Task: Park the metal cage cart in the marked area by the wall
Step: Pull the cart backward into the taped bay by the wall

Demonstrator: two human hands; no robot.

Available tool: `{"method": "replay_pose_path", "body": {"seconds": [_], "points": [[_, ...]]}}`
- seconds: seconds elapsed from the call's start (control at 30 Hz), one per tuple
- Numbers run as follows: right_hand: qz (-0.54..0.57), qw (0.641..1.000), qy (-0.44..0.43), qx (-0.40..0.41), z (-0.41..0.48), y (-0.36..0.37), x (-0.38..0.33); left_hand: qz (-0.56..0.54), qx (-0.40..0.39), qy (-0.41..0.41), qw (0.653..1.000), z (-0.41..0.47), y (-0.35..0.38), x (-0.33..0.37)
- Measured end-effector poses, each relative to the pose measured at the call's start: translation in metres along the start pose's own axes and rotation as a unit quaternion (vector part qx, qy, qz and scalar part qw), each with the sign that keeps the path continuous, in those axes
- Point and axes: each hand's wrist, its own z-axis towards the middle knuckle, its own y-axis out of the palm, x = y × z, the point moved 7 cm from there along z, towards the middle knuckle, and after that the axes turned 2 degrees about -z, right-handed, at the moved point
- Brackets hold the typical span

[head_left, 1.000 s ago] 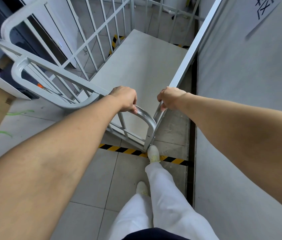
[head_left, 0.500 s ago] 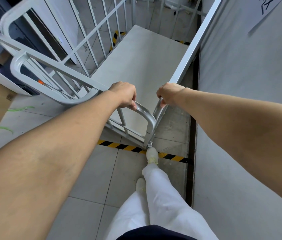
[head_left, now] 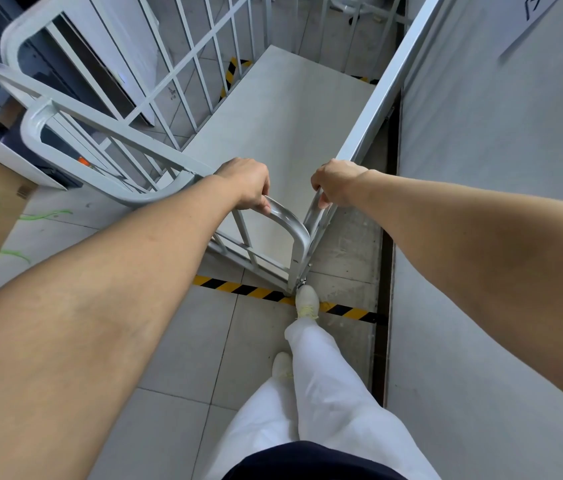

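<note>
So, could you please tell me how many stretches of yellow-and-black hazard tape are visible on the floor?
3: one under the cart's near corner, one seen through the left bars, a short piece by the far right corner. More may be hidden.

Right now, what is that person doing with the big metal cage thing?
A person is parking a metal cage cart beside the wall. The left hand grips the curved rail of the near gate, and the right hand grips the cart's side rail next to the wall. The cart's near corner sits at the black-and-yellow floor tape, and one white shoe is right at that corner. The cart is empty inside.
</note>
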Motion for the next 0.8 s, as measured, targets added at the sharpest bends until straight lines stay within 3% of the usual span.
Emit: {"method": "replay_pose_path", "body": {"seconds": [0.8], "points": [[-0.007,1.000,-0.001,0.005,-0.0015,0.0026,-0.0041,-0.004,-0.005,-0.003,1.000,-0.0010,0.0012,-0.0010]]}}
